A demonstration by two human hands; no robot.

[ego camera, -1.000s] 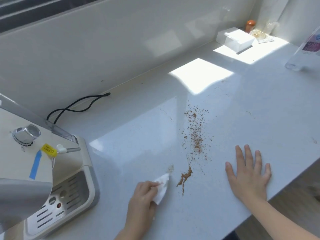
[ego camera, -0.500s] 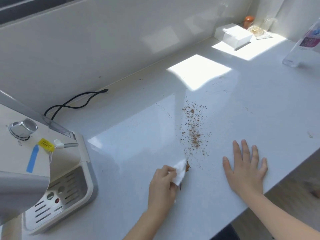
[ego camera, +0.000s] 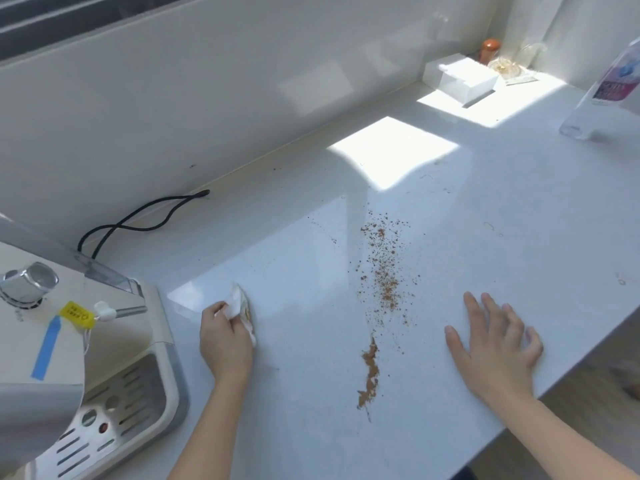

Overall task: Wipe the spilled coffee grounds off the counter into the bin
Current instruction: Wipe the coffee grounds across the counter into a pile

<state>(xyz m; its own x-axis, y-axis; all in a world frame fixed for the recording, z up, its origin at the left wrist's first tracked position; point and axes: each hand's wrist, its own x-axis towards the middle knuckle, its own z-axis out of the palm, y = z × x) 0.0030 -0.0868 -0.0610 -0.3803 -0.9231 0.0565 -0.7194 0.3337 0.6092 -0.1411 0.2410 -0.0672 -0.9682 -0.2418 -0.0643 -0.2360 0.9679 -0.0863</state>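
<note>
Brown coffee grounds [ego camera: 382, 271] lie scattered in a strip down the middle of the white counter [ego camera: 485, 209], ending in a dense swept ridge [ego camera: 370, 372] near the front. My left hand [ego camera: 225, 341] grips a crumpled white tissue [ego camera: 239, 308], stained brown on its right side, and holds it on the counter well left of the grounds, beside the coffee machine. My right hand [ego camera: 495, 344] rests flat on the counter to the right of the grounds, fingers spread. No bin is in view.
A white coffee machine [ego camera: 79, 358] with a drip tray stands at the left, its black cord [ego camera: 138, 216] looping along the wall. A white box [ego camera: 460, 77], a small brown jar [ego camera: 489, 49] and a clear bottle [ego camera: 602, 88] stand at the far right. The counter's front edge runs diagonally at right.
My left hand has drawn the tissue back to the left, away from the grounds, leaving a swept ridge of grounds at the front. My right hand has stayed flat in place.
</note>
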